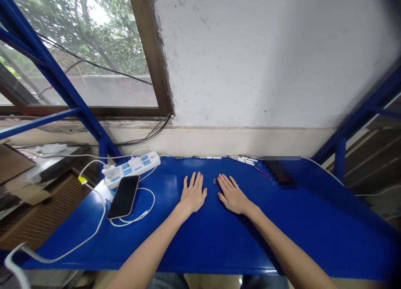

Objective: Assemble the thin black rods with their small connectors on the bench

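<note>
- Small black part (215, 181), its details too small to be made out, is seen lying on the table between the 2 hands, just beside the fingertips of the right hand (233, 193) and not touched by either hand.
- Right hand is laid flat and palm down, with the fingers spread wide; nothing is held in it.
- Left hand (194, 193) is likewise laid flat and palm down, its fingers spread and nothing held.
- Both hands are rested on a blue metal table (291, 243).
- Black smartphone (123, 197) is placed face up to the left of the left hand, with a white charging cable (147, 207) looped around its lower end.
- White power strip (131, 168) is placed beyond the smartphone, with plugs and cords attached.
- Small white sticks (246, 159) are lined up along the far table edge, beyond the right hand.
- Pixelated patch (278, 172) is seen further to the right, and what lies under it cannot be told.
- White wall (250, 59) is seen ahead of the hands, and a window (87, 51) with trees behind it is seen ahead and to the left.
</note>
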Tool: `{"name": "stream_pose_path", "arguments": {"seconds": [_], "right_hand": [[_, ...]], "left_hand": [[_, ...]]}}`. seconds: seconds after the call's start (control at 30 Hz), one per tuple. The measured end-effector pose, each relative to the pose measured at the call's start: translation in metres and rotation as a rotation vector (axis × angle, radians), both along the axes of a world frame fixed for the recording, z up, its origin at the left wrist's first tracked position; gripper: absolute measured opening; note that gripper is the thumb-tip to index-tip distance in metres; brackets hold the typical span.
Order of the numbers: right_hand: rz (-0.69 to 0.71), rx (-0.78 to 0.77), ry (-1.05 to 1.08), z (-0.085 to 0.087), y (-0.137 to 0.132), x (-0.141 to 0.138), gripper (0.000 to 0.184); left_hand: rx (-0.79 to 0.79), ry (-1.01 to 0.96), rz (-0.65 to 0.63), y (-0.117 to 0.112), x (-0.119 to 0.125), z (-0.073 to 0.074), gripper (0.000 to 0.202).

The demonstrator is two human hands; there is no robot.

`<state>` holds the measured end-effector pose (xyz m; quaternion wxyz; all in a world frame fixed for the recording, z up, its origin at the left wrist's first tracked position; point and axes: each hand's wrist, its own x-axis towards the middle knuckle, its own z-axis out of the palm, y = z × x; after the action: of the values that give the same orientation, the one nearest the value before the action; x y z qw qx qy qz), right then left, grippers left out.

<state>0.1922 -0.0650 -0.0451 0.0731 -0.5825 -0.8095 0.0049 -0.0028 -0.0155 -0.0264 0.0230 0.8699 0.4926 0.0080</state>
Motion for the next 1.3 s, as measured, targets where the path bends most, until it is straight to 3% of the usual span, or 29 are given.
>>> {"name": "stream_pose_path", "arguments": {"seconds": [0.23, 0.47, 0.73, 1.3], "right_hand": [[-0.108, 0.048, 0.051, -0.015, 0.01, 0.028, 0.066], [-0.219, 0.044, 0.082, -0.022, 0.024, 0.053, 0.066], [-0.285, -0.054, 0.124, -0.009, 0.021, 0.053, 0.069], [-0.32, 0.092, 0.2, -0.01, 0.016, 0.05, 0.057]], "left_hand": [[-0.08, 0.012, 0.165, 0.025, -0.029, 0.006, 0.061], [-0.044, -0.018, 0.137, 0.025, -0.03, 0.001, 0.06], [0.004, -0.055, 0.118, 0.027, -0.026, -0.004, 0.062], [0.056, -0.103, 0.109, 0.024, -0.026, 0.002, 0.055]]}}
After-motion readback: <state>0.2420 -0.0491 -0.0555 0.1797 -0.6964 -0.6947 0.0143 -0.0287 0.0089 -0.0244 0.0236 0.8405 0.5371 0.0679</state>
